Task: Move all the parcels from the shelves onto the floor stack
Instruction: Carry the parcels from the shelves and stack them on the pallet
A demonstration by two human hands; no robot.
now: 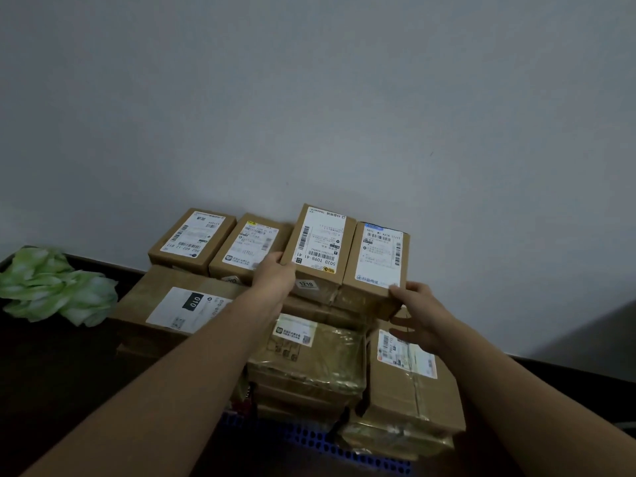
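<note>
Currently I see my left hand gripping the near left corner of the 502D box, with the fingers curled round its edge. That box sits just above the centre of the frame, on top of the stack, and its top stands a little higher than the boxes on either side. Touching it on the right is the blue-label box. My right hand meets that box at its near right corner: the thumb lies on the top edge and the fingers spread loosely below. I cannot tell whether this hand is actually gripping the box.

Left of the 502D box, two more small parcels share the top row: the yellow-sticker box just beside it, and the end box beyond. All four stand close to the wall. Below them, at centre left, lies the wide 010 box. A taped parcel lies under my left forearm, and a side box at lower right. The stack rests on a blue grid at bottom centre. A crumpled green sheet lies at the left edge, apart from the parcels.
</note>
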